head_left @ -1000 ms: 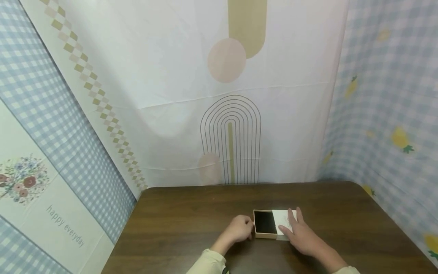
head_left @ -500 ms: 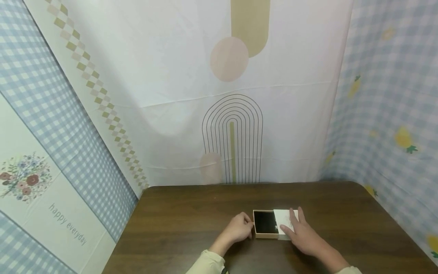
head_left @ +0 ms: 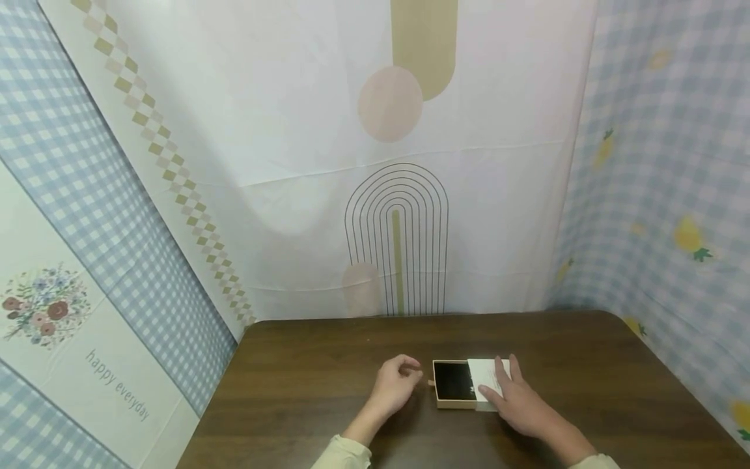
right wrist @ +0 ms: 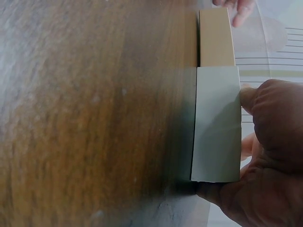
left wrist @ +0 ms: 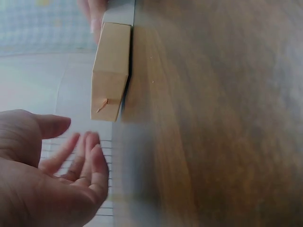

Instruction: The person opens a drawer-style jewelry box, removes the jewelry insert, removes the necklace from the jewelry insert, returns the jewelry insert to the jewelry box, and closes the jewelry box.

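Observation:
A flat cardboard slide box lies on the table, its tan drawer pulled partway out to the left of its white sleeve. Black fills the visible part of the drawer, with small white marks beside the sleeve. A short tab sticks out of the drawer's left end. My left hand is just left of that tab, apart from it, fingers loosely bent around nothing. Across the sleeve's top rests my right hand, thumb and fingers spread. In the right wrist view, one finger lies low at the sleeve's end.
The brown wooden table extends around the box. Behind it hangs a white patterned cloth. Blue checked cloths hang at the right and left.
My left hand has come off the drawer's tab and moved a little left, leaving the tab in sight. The right hand stays on the sleeve.

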`<state>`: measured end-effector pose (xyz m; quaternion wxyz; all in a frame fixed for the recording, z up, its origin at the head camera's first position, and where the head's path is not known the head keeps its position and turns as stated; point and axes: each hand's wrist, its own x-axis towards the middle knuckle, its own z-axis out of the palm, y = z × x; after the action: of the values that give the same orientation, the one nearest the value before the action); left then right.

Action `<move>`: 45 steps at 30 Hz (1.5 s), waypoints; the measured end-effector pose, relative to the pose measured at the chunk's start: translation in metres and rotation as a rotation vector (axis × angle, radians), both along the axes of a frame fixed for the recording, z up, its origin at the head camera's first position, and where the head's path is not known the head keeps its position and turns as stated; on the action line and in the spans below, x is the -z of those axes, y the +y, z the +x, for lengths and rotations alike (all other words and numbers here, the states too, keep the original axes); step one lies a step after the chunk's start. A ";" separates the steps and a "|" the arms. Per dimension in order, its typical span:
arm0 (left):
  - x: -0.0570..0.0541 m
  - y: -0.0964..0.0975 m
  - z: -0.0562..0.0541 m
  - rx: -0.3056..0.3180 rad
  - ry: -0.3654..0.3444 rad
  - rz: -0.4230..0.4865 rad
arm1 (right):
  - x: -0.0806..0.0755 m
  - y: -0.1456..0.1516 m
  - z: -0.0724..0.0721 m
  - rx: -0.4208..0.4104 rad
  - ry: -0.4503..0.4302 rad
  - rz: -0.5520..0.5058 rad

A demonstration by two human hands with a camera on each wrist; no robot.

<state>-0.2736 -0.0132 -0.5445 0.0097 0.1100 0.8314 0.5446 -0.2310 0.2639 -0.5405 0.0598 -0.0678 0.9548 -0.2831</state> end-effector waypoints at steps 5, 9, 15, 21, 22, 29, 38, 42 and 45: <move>-0.003 0.008 0.001 0.107 0.175 -0.130 | -0.001 0.000 -0.001 0.008 -0.004 0.000; -0.005 0.019 0.004 0.173 0.290 -0.307 | -0.002 -0.002 0.000 0.014 -0.012 -0.003; -0.006 0.031 0.005 0.207 0.377 -0.607 | -0.003 -0.005 0.002 0.007 -0.016 -0.010; -0.009 0.036 0.004 0.210 0.367 -0.733 | -0.003 -0.005 0.002 0.009 -0.036 -0.033; -0.010 0.037 0.004 0.211 0.361 -0.741 | -0.003 -0.005 0.002 0.009 -0.038 -0.036; -0.015 0.046 0.004 0.182 0.375 -0.820 | -0.002 -0.003 0.000 0.019 -0.039 -0.013; -0.014 0.054 0.000 0.135 0.279 -0.759 | 0.000 -0.001 -0.002 0.015 -0.021 0.010; -0.010 0.058 -0.003 0.112 0.249 -0.713 | 0.001 -0.001 -0.003 0.016 -0.012 0.015; -0.007 0.059 -0.004 0.101 0.202 -0.644 | 0.001 -0.002 -0.004 0.019 -0.017 0.015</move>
<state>-0.2776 0.0458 -0.5378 -0.0115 0.1956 0.9510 0.2392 -0.2348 0.2622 -0.5414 0.0659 -0.0559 0.9569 -0.2773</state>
